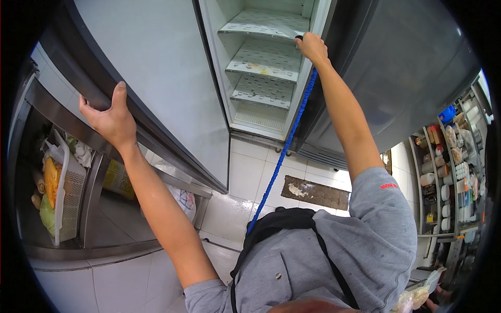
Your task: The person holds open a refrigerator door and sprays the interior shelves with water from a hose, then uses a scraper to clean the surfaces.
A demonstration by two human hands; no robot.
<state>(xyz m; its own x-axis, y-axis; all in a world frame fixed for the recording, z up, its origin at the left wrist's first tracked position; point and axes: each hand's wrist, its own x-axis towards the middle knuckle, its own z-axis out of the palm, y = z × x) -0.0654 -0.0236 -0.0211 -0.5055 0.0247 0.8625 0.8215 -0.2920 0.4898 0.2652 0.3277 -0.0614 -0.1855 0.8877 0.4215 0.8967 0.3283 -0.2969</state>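
My left hand [112, 119] grips the dark edge of an open refrigerator door [151, 68], thumb toward the white inner panel and fingers round the outer side. My right hand [314, 48] is closed round a black spray nozzle [299, 38], mostly hidden by the fingers. A whitish streak like water fans from it over the top shelf [266, 22] of the refrigerator. From beneath my right forearm a blue fabric hose [286, 148] runs down to my waist. Lower perforated shelves [263, 62] carry yellowish bits and wet-looking spots.
A steel rack [91, 208] at left holds a white plastic basket [73, 188] of vegetables. Another grey door [396, 68] stands at right. A worn brown mat [315, 194] lies on the white tiled floor [245, 172]. Crowded shelves [449, 182] of jars and containers line the far right.
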